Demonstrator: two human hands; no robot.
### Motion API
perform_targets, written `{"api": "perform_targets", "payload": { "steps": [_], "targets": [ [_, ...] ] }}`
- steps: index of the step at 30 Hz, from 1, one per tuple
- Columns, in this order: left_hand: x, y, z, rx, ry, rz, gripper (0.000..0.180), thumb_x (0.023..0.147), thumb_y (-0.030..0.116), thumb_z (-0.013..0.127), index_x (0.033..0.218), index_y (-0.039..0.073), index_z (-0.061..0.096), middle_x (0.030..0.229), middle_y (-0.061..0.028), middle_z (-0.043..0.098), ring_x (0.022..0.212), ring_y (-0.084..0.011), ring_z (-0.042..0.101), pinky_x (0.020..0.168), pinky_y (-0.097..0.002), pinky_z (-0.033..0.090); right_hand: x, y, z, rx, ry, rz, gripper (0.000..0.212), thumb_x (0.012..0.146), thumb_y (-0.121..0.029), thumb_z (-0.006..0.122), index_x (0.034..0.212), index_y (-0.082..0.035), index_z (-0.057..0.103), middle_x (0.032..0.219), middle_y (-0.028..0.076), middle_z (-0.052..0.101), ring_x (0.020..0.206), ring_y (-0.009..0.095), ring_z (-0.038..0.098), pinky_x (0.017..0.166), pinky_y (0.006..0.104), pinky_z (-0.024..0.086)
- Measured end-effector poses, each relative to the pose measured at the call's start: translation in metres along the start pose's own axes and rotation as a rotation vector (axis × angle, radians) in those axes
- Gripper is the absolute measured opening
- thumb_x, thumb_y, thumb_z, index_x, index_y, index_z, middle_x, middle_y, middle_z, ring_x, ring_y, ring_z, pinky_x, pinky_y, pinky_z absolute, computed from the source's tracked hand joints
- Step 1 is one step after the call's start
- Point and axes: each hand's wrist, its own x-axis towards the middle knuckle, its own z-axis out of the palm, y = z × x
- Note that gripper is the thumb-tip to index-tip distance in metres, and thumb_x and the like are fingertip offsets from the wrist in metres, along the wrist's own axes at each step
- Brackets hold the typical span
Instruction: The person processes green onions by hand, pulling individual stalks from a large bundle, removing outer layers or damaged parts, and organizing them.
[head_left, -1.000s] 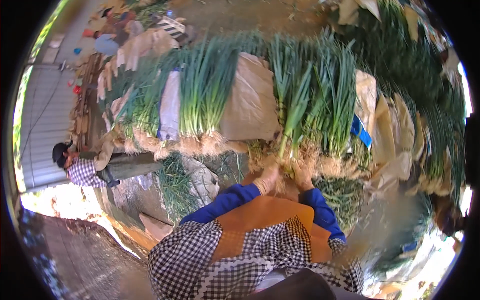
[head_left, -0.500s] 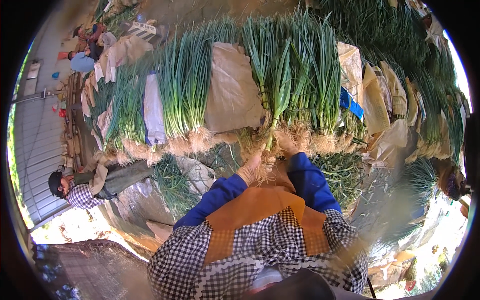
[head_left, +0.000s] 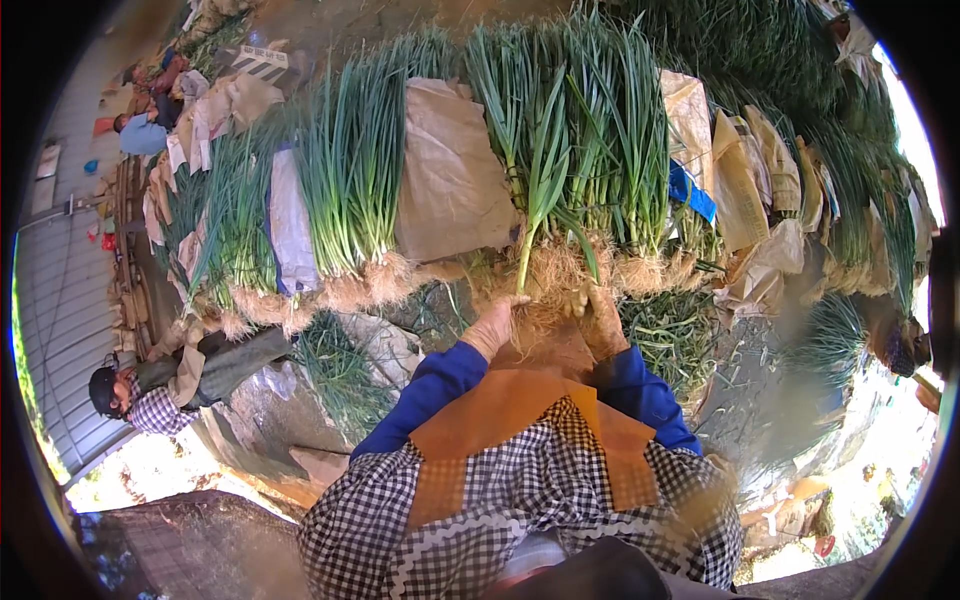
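My left hand [head_left: 499,322] is closed around the rooty lower end of a leek-like stalk [head_left: 526,255]. Its pale stem points away from me, and its flat green leaves fan out over the bundles behind. Beside it, my right hand [head_left: 601,320] pinches a loose green leaf [head_left: 580,238] that arches up toward the bundles. Thin pale roots [head_left: 536,325] hang between the two hands. Just beyond my hands stands a row of the same plants [head_left: 610,150], roots toward me, with a tan sack [head_left: 455,180] among them.
More bundles [head_left: 355,180] and sacks line the row to the left and right. Leaf scraps [head_left: 665,345] lie on the ground to my right, with more greens [head_left: 340,375] to my left. A person [head_left: 150,390] works at the left, and others [head_left: 155,110] sit farther back.
My right hand has drawn back toward me and now has a loose leaf in its fingers. My left hand has shifted slightly left with the stalk, which now stands more apart from the right hand.
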Motion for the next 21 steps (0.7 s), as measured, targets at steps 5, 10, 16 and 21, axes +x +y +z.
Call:
{"api": "perform_targets", "payload": {
  "steps": [5, 10, 16, 21],
  "targets": [
    [-0.017, 0.037, -0.041, 0.037, -0.07, 0.221, 0.02, 0.085, 0.015, 0.05, 0.098, -0.001, 0.054, 0.068, -0.0048, 0.054, 0.065, -0.0155, 0.055, 0.063, -0.0311, 0.051, -0.045, -0.057, -0.043, -0.147, 0.083, 0.014, 0.035, 0.089, -0.042, 0.043, 0.075, -0.01, 0.046, 0.05, -0.003, 0.036, 0.043, 0.01, 0.035, 0.053, 0.0282, 0.042],
    [-0.119, 0.091, 0.036, 0.215, -0.02, 0.43, 0.023, 0.089, 0.028, 0.05, 0.092, 0.005, 0.051, 0.053, 0.0057, 0.041, 0.05, -0.0057, 0.046, 0.058, -0.0269, 0.047, -0.067, -0.097, -0.077, -0.01, 0.157, 0.075, 0.035, 0.093, -0.037, 0.039, 0.082, -0.007, 0.052, 0.047, -0.003, 0.033, 0.045, 0.01, 0.033, 0.056, 0.0284, 0.041],
    [-0.161, 0.12, 0.025, 0.011, -0.43, 0.625, 0.026, 0.086, 0.027, 0.053, 0.101, 0.006, 0.054, 0.058, 0.0028, 0.047, 0.054, -0.0094, 0.051, 0.052, -0.024, 0.048, -0.153, -0.06, -0.224, -0.632, 0.433, 0.693, 0.035, 0.088, -0.031, 0.047, 0.11, -0.007, 0.057, 0.079, 0.01, 0.062, 0.08, 0.02, 0.06, 0.067, 0.0334, 0.048],
    [-0.073, 0.101, 0.007, 0.044, -0.1, 0.401, 0.017, 0.089, 0.024, 0.048, 0.081, 0.009, 0.049, 0.059, 0.0038, 0.044, 0.048, -0.0068, 0.04, 0.041, -0.0201, 0.035, -0.038, -0.051, -0.11, -1.544, 0.374, 0.285, 0.039, 0.085, -0.036, 0.047, 0.109, -0.008, 0.057, 0.109, 0.015, 0.058, 0.102, 0.03, 0.054, 0.088, 0.0375, 0.04]
  ]
}}
